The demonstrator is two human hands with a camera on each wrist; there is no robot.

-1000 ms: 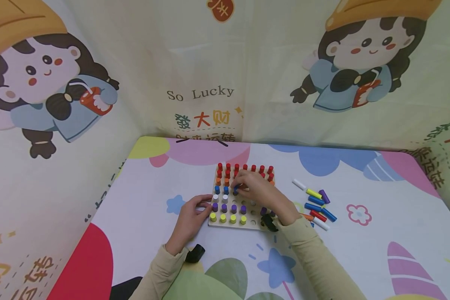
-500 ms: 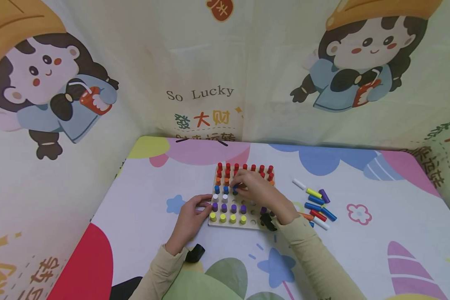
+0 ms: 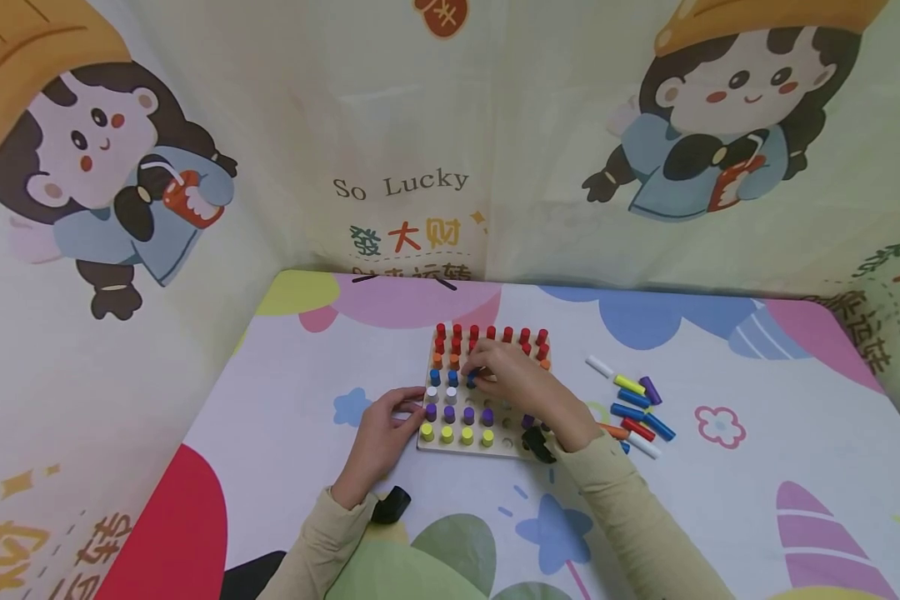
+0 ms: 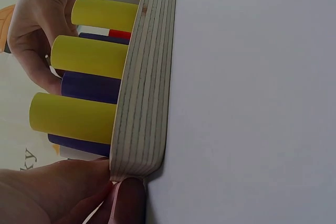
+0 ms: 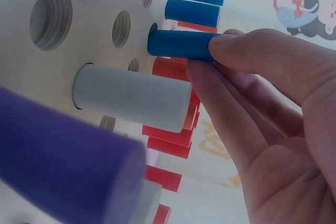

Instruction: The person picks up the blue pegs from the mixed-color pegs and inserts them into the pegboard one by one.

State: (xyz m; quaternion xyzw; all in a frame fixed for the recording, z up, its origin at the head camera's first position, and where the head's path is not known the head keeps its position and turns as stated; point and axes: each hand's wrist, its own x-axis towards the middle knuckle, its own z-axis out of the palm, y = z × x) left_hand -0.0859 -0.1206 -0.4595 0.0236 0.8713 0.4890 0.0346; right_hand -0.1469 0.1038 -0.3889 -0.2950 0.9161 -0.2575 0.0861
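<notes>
My right hand (image 3: 516,377) is over the middle of a wooden pegboard (image 3: 456,451). In the right wrist view its thumb and fingers pinch a blue peg (image 5: 178,44), whose lower end is at a hole in the board. At the board's left side, my left hand (image 3: 378,435) holds the near corner between thumb and finger, as the left wrist view shows. Red, orange, blue, white, purple and yellow pegs stand in rows, the yellow pegs (image 3: 447,435) nearest me. Part of the board is hidden behind my right hand and wrist.
Loose pegs (image 3: 628,412) in several colours lie in a heap right of the board. A patterned cloth covers the table (image 3: 307,358). Printed curtains (image 3: 547,167) rise behind it and at the sides.
</notes>
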